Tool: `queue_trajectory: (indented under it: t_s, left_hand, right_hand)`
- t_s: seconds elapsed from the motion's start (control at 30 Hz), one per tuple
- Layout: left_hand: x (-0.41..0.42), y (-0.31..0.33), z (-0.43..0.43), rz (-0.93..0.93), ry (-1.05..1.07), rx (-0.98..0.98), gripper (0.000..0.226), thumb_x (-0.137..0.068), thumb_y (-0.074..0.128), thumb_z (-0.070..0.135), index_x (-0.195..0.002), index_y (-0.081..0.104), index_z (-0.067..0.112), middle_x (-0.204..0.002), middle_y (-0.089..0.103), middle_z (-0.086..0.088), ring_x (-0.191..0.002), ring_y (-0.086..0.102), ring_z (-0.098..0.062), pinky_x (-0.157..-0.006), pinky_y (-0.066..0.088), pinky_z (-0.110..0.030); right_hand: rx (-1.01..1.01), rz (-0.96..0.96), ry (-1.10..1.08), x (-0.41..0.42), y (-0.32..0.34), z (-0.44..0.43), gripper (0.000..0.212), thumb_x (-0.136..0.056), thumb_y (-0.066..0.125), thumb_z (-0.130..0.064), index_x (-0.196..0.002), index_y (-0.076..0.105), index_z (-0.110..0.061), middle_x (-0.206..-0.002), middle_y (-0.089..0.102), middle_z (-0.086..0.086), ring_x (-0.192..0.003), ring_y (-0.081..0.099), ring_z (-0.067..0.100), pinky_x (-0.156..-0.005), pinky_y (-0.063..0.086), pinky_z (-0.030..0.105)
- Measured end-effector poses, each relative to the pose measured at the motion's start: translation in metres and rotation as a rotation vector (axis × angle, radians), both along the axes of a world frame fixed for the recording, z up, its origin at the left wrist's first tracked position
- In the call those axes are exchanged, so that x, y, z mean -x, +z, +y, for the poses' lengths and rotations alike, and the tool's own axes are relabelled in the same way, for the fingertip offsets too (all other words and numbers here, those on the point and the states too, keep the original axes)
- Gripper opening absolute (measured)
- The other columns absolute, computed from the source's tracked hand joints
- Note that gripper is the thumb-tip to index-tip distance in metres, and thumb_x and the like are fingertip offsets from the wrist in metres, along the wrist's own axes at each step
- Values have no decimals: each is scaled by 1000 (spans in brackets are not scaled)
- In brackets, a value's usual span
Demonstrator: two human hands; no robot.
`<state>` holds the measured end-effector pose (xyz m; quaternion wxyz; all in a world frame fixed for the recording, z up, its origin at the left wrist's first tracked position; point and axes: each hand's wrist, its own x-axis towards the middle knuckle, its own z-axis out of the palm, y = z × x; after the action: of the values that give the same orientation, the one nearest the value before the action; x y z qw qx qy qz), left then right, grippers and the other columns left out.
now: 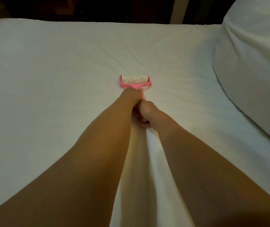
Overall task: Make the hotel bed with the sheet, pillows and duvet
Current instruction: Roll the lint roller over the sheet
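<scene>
A white sheet (49, 79) covers the bed, with faint creases fanning out from the middle. A pink lint roller (135, 80) with a white roll lies on the sheet near the centre. Both my arms stretch forward over the bed. My left hand (131, 96) grips the roller's pink handle just behind the roll. My right hand (146, 113) grips the same handle further back, fingers curled under it. A white pillow (254, 71) lies at the right side of the bed.
Beyond the bed's far edge (98, 22) the room is dark. A pale upright post (177, 10) stands behind the bed at the upper right.
</scene>
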<state>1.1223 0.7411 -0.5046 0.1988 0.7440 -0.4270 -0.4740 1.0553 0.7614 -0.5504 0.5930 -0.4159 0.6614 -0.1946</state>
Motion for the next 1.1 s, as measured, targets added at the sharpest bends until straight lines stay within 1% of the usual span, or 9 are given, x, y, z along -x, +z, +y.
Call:
queue_trajectory:
  t_s: [0.1,0.23,0.4,0.57,0.7,0.83,0.93,1.0,1.1]
  left_hand:
    - [-2,-8,3,3,9,20,33,-102,38,22,-110,60,-1,-119,59,-22,-100,56,-28,-100,44,-37]
    - [0,-10,26,54,21,92,34,-100,44,19,-117,60,-6,-122,61,-23,-96,59,-28,-87,48,-32]
    - [8,4,63,-12,-38,-26,34,-101,40,20,-116,57,-5,-122,59,-23,-108,57,-32,-99,44,-40]
    - [19,23,112,2,-59,-135,26,-100,41,15,-84,56,1,-100,55,-17,-91,51,-25,-95,46,-39]
    - [26,23,147,27,-77,-166,30,-99,44,16,-114,59,-4,-97,56,-17,-92,56,-25,-93,48,-40]
    - [35,33,184,-2,-89,-260,31,-100,42,19,-75,52,4,-72,51,-12,-72,53,-26,-72,46,-34]
    - [42,41,214,9,-49,-325,37,-101,41,26,-70,49,6,-69,50,-11,-61,50,-22,-59,44,-31]
    - [47,47,236,37,-40,-382,37,-101,42,26,-71,49,5,-71,51,-11,-66,52,-23,-63,46,-30]
    - [54,55,267,66,8,-404,32,-99,44,24,-73,50,6,-76,52,-11,-72,53,-23,-72,48,-30]
  right_hand:
    - [24,-20,3,1,6,10,25,-92,34,-26,-84,55,-17,-73,56,0,-56,44,13,-49,38,22]
    - [30,0,20,6,12,34,28,-92,34,-26,-70,49,-20,-64,50,-2,-54,41,13,-45,33,22]
    - [-19,24,29,15,31,76,32,-95,34,-27,-65,44,-22,-59,43,-4,-49,35,10,-33,25,12]
    - [-133,59,41,26,41,122,33,-93,34,-31,-64,46,-20,-50,41,-5,-41,31,9,-37,21,16]
    - [-149,26,34,37,51,162,38,-97,31,-25,-63,47,-18,-34,41,-10,-28,34,5,-32,22,14]
    - [-167,96,50,47,59,202,32,-96,33,-26,-71,51,-17,-56,44,-2,-45,35,12,-33,22,15]
    - [-204,118,55,53,66,232,37,-97,33,-31,-85,61,-11,-63,46,1,-44,35,12,-33,22,13]
    - [-252,126,60,57,70,253,45,-97,30,-33,-102,66,-8,-65,45,2,-41,32,12,-36,23,14]
    - [-318,119,59,65,78,283,47,-97,27,-38,-105,63,-9,-68,45,2,-40,29,10,-37,22,16]
